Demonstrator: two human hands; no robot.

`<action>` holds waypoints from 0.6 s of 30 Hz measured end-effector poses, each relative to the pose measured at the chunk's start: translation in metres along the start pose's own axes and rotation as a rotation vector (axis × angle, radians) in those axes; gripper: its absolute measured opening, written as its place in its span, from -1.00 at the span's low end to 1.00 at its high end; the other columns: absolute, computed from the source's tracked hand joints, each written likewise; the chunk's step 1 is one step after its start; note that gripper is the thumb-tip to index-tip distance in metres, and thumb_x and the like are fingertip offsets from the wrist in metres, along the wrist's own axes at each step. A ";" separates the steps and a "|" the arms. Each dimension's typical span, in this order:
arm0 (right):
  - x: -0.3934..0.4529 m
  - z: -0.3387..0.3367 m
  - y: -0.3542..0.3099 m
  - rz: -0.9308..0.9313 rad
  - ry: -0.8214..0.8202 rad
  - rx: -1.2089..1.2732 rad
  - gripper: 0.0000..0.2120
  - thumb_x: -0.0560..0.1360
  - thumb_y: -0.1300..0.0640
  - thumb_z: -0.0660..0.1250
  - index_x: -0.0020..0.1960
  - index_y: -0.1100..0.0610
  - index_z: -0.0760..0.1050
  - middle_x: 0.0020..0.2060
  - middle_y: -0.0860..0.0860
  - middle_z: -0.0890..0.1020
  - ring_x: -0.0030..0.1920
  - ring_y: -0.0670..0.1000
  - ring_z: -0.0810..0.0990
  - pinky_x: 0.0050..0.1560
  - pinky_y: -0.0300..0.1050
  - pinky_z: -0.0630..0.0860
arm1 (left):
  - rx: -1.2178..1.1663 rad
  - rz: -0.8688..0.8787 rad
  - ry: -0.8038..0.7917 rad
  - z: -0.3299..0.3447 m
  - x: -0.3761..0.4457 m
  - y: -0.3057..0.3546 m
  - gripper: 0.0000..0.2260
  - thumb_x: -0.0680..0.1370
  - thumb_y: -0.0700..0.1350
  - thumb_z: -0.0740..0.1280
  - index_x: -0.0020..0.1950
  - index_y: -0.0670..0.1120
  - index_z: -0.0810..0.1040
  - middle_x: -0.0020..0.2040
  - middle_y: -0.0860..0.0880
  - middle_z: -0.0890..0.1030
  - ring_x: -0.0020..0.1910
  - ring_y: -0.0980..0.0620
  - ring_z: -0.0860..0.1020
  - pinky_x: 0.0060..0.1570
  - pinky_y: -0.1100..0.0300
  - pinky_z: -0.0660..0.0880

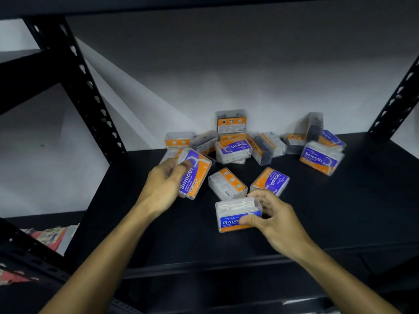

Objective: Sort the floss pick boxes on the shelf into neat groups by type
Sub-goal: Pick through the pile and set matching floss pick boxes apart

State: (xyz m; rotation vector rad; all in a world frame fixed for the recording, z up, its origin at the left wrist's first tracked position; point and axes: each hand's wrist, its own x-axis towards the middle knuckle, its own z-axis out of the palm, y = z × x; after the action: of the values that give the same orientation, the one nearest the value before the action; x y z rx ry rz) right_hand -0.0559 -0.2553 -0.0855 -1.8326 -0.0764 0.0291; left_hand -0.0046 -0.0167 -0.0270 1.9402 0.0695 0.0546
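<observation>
Holding: left hand [166, 180] grips a tilted Smooth box [195, 175] at centre-left, thumb across its purple label, fingers curled behind; right hand [275, 215] pinches a Round box [238, 215] at lower centre, thumb on the blue front label, fingers curled over the far edge.
Surface: black shelf board [340, 211] fills the middle and right of the frame; the Round box stands on it near the front.
Frame: black slotted upright [90, 91] rises at upper left, a second slotted upright [394, 103] at the right edge; dark shelf underside spans the top.
Room: pale grey wall [249, 71] behind the shelf, crossed by diagonal shadows; red-and-white packages [49, 234] lie lower left, beyond the shelf, blurred.
Pile: floss pick boxes [233, 148] are heaped against the wall at centre, clear plastic with orange and purple labels, some overlapping.
Count, readable Smooth labels: four, counting the held one, among them a right-hand Smooth box [320, 158] and a front Smooth box [271, 180].
Count, Round labels: one.
Count, label-down or turned: a back-up box [226, 183] just beside the front Smooth box; one upright box [231, 122] on top of the pile; others too overlapped to count exactly.
Total: roughly fifteen boxes, exact number unclear.
</observation>
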 end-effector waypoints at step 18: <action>0.008 0.006 0.007 -0.053 0.044 -0.028 -0.63 0.35 0.25 0.52 0.06 0.03 0.49 -0.02 -0.07 0.65 0.01 -0.17 0.63 -0.01 -0.26 0.57 | -0.010 -0.019 0.002 -0.002 -0.004 -0.004 -0.86 0.61 0.13 0.25 0.00 0.12 0.56 -0.13 0.06 0.69 -0.21 0.25 0.66 -0.25 0.33 0.48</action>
State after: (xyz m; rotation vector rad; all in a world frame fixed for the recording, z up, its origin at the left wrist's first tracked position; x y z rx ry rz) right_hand -0.0480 -0.2502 -0.0934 -1.8578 -0.0952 -0.0500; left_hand -0.0090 -0.0131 -0.0301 1.9293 0.0893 0.0443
